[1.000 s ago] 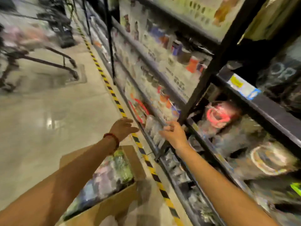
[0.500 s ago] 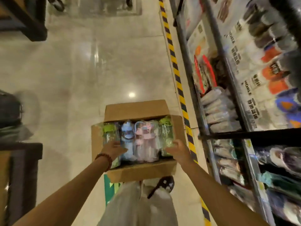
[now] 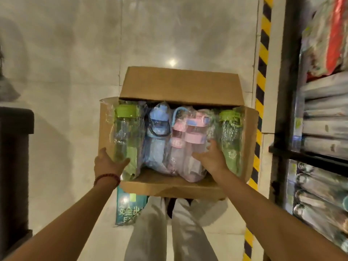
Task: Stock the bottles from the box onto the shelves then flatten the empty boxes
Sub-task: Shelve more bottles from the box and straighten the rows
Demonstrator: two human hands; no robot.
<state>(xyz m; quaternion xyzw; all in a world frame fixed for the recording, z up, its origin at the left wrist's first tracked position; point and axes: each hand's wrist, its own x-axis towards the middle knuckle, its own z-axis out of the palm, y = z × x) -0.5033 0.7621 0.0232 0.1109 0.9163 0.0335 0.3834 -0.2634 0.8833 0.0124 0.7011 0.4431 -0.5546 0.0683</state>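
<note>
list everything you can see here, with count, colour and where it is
cardboard box: one, brown, open on the floor ahead
green-capped bottles: two, clear green, wrapped in plastic, at the box's left and right ends
blue bottle: one, blue, wrapped, left of centre
pink bottles: two, pink, wrapped, right of centre
hazard tape: one strip, yellow and black, on the floor along the shelves
shelves: black frame, right side, holding wrapped goods
left hand: one, beaded bracelet at wrist, on the left green bottle
right hand: one, reaching to the pink bottles
</note>
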